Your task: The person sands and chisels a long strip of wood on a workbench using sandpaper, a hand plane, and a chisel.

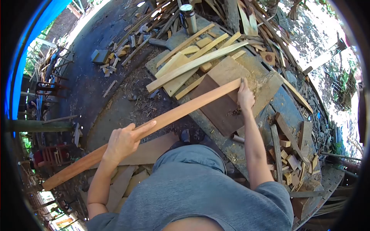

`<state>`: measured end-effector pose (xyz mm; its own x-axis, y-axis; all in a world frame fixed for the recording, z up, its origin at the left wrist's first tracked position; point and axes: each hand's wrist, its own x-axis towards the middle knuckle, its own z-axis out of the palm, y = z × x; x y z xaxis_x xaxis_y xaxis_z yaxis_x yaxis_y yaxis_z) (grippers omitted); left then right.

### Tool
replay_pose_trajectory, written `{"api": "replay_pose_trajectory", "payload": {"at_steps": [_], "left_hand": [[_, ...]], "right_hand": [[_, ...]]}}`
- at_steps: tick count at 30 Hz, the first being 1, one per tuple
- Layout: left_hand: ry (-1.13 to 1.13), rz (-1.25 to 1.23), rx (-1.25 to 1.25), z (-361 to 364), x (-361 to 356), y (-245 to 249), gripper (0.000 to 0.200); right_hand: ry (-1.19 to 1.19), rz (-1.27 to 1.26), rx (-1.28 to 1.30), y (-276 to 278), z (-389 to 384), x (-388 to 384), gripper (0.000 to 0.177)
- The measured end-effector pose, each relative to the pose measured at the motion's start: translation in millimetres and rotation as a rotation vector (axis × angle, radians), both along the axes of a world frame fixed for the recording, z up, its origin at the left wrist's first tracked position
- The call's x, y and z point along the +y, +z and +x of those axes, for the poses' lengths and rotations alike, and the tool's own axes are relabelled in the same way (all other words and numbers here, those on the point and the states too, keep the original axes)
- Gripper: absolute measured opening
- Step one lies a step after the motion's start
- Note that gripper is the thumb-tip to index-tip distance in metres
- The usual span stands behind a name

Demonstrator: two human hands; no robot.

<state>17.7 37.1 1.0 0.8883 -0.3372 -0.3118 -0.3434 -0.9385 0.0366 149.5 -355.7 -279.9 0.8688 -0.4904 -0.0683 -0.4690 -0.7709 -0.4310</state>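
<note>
A long reddish-brown wooden plank [185, 109] slants across my front, its lower left end far out past my left side. My left hand [122, 141] grips it left of the middle, with the index finger stretched along its face. At the upper right end, my right hand [245, 95] is closed on the plank's tip. That end is above a dark brown board [216, 104] and a lighter brown board [230, 71] on the workbench. Wood shavings [259, 85] lie just right of my right hand.
Several pale wooden strips [198, 64] are stacked on the bench's far side, near a metal flask [188, 19]. Wood offcuts [292, 163] pile up at the right. More scraps [115, 57] litter the ground, and a wide board [144, 151] lies by my legs.
</note>
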Motion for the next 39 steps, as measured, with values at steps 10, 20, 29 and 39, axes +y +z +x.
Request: {"api": "replay_pose_trajectory", "payload": {"at_steps": [10, 20, 29, 39], "left_hand": [[0.008, -0.011, 0.01, -1.9, -0.2, -0.1, 0.073], [-0.025, 0.004, 0.02, -3.5, 4.2, -8.0, 0.075], [-0.004, 0.006, 0.036, -2.9, 6.4, -7.7, 0.075], [-0.026, -0.003, 0.001, 3.3, 8.4, -8.0, 0.077]], "right_hand": [[-0.017, 0.058, 0.032, 18.0, 0.1, 1.7, 0.044], [0.067, 0.029, -0.001, 29.4, -16.4, 16.6, 0.043], [0.352, 0.144, -0.142, 58.1, -64.7, 71.2, 0.041], [0.31, 0.243, -0.203, 57.2, -56.0, 80.1, 0.042]]}}
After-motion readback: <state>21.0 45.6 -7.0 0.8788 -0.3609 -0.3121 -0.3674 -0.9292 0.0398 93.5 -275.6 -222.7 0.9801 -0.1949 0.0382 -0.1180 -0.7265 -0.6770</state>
